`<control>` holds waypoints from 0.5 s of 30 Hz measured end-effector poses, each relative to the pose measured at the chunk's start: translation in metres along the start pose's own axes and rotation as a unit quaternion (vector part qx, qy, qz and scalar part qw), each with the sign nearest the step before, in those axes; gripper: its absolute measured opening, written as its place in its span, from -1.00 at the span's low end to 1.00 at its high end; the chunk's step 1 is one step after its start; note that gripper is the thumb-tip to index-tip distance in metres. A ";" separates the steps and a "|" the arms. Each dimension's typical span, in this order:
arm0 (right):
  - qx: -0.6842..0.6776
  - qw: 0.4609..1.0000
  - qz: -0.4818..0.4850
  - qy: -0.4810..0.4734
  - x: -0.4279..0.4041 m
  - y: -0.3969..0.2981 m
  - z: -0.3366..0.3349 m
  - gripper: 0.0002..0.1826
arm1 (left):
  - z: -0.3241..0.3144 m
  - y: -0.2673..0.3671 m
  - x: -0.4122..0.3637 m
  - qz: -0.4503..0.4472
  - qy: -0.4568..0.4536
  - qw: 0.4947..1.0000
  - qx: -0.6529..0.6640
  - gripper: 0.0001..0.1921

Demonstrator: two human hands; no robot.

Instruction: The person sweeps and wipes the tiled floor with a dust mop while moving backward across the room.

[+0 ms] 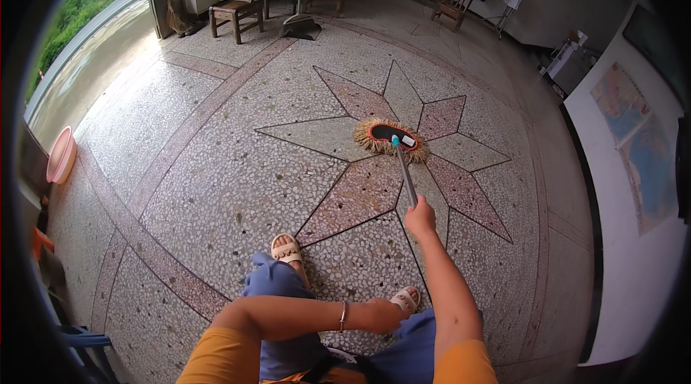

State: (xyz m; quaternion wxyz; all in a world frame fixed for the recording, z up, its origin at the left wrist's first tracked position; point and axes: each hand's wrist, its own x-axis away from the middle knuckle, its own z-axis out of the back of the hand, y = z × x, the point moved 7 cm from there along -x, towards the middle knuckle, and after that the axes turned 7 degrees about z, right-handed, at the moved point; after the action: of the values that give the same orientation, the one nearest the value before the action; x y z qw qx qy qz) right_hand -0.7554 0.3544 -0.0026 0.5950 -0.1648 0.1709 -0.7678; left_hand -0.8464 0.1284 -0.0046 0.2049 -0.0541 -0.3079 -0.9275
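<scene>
A flat dust mop with a tan string head (368, 141) lies on the terrazzo floor, across the middle of an inlaid star. Its grey handle (407, 176) rises from a teal joint towards me. My right hand (421, 218) is shut on this handle, the arm stretched forward. Beyond that grip, the handle's upper end is hidden. My left hand (382, 315) is held across my body at lap height, its fingers curled. The inside of that hand is hidden, so I cannot tell whether it holds anything.
The star (356, 200) is inlaid flat in the floor. A wooden chair (237, 11) and a long-handled dustpan (301, 26) stand ahead. A pink basin (62, 156) leans at left, near the open doorway. Blue plastic furniture (86, 340) is at lower left. A white wall (621, 276) borders the right.
</scene>
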 end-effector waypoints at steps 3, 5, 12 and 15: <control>0.061 0.997 -0.002 -0.043 0.001 0.005 -0.004 -0.51 | -0.020 -0.023 -0.004 0.050 -0.108 0.983 -0.139 -0.79; 0.055 0.997 0.010 -0.061 0.012 0.004 -0.008 -0.49 | -0.077 -0.069 -0.039 0.399 -0.164 0.877 -0.213 -0.74; 0.037 0.985 0.058 -0.156 0.122 0.050 0.075 -0.46 | -0.007 -0.022 -0.004 0.113 -0.094 0.983 -0.110 -0.72; 0.062 0.975 0.066 -0.205 0.169 0.038 0.137 -0.50 | -0.049 -0.029 -0.007 0.140 -0.173 0.958 -0.181 -0.69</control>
State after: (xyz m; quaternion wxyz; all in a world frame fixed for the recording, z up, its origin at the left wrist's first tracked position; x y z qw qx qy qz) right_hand -0.7000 0.1727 0.1101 0.6756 -0.2701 0.0080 -0.6860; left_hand -0.8505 0.1234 -0.0615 0.2630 -0.2928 -0.1554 -0.9061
